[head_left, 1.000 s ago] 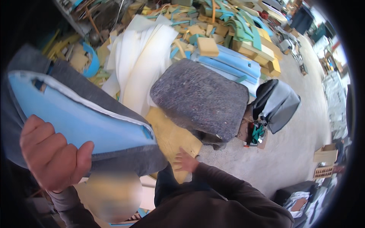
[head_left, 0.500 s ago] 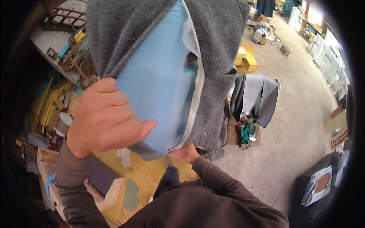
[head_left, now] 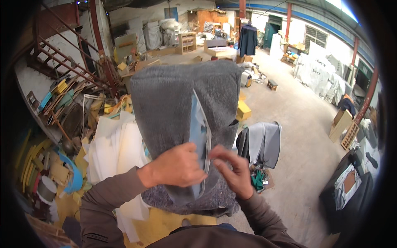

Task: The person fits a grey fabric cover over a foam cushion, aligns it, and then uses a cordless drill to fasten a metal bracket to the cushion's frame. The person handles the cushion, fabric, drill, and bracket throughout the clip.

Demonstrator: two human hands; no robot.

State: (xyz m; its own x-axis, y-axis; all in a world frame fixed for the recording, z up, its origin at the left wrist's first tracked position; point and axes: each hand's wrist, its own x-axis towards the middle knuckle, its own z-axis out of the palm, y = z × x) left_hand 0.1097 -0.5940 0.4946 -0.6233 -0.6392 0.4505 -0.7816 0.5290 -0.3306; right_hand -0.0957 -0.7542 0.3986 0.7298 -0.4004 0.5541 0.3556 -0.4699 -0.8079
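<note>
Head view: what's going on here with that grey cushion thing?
A person holds a grey fabric cushion cover upright in front of them, with blue foam showing through its open seam. The left hand grips the cover's edge on one side of the opening, and the right hand pinches the other side. White foam sheets are piled to the left.

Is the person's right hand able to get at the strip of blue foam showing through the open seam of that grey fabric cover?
Probably yes: the right hand already rests at the seam of the grey fabric cover, beside the exposed blue foam, with nothing between them.
</note>
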